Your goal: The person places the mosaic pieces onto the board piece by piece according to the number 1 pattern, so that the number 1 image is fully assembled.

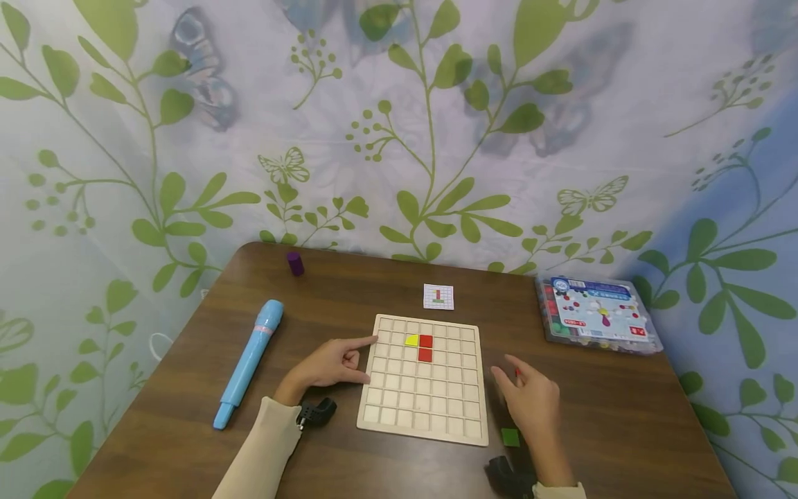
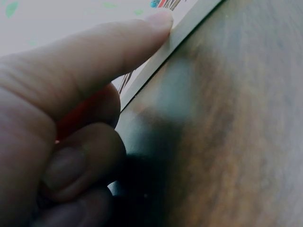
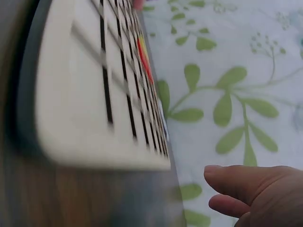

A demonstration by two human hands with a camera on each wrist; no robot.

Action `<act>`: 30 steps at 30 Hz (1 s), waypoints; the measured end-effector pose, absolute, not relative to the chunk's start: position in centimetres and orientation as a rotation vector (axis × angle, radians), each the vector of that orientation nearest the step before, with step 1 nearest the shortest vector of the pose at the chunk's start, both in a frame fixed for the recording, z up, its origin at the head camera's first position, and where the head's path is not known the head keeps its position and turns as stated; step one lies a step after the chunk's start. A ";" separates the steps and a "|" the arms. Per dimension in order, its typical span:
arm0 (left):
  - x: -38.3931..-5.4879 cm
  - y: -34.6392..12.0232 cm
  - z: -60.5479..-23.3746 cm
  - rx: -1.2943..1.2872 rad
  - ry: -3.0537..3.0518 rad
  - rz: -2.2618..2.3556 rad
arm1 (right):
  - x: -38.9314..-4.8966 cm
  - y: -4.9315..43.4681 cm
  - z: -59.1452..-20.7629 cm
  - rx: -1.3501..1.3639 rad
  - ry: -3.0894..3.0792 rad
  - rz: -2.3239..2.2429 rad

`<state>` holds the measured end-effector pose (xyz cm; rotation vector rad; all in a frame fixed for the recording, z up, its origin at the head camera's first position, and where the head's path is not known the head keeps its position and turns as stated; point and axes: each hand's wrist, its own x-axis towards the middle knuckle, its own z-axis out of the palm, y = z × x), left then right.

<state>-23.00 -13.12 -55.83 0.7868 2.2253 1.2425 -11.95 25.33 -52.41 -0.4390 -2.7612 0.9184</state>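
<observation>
A square wooden grid board (image 1: 399,419) lies on the table with two red tiles (image 1: 425,355) and a yellow piece (image 1: 411,340) in its upper cells. At the board's left edge, my left hand (image 1: 333,364) touches the rim with extended index finger and thumb, its other fingers curled in. My right hand (image 1: 533,402) hovers just right of the board, thumb and index finger apart. A small red spot (image 1: 517,373) shows in the gap between them; I cannot tell what it is. Beside that wrist lies a green square tile (image 1: 510,437).
Behind the board lies a small printed pattern card (image 1: 438,296). A blue microphone-shaped toy (image 1: 248,364) is on the left, with a purple cylinder (image 1: 295,263) farther back. The clear plastic box (image 1: 598,315) with a printed lid sits at the back right. A patterned cloth (image 1: 399,138) hangs behind the table.
</observation>
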 end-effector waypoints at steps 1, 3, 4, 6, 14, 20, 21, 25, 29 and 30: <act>-23.0 -13.0 -55.8 0.788 2.227 1.238 | -11.7 25.9 -52.4 -0.451 -2.761 0.902; -23.1 -12.9 -55.7 0.797 2.229 1.234 | -11.2 27.0 -52.5 -0.484 -2.776 0.885; -23.1 -12.9 -55.7 0.799 2.231 1.231 | -11.0 27.5 -52.6 -0.505 -2.794 0.882; -23.1 -12.8 -55.6 0.803 2.230 1.230 | -10.6 28.4 -52.6 -0.545 -2.839 0.886; -23.0 -12.9 -55.7 0.781 2.228 1.233 | -10.3 30.1 -53.1 -0.586 -2.926 0.886; -23.0 -12.9 -55.7 0.777 2.223 1.245 | -10.4 30.3 -53.5 -0.605 -2.930 0.871; -23.0 -12.9 -55.7 0.777 2.223 1.247 | -10.4 30.3 -53.6 -0.602 -2.927 0.866; -23.0 -13.0 -55.8 0.779 2.226 1.244 | -10.6 30.5 -54.0 -0.577 -2.925 0.835; -23.0 -13.0 -55.9 0.777 2.233 1.227 | -10.7 30.3 -54.3 -0.591 -2.940 0.829; -23.0 -13.0 -55.9 0.776 2.234 1.225 | -10.8 30.3 -54.3 -0.600 -2.944 0.829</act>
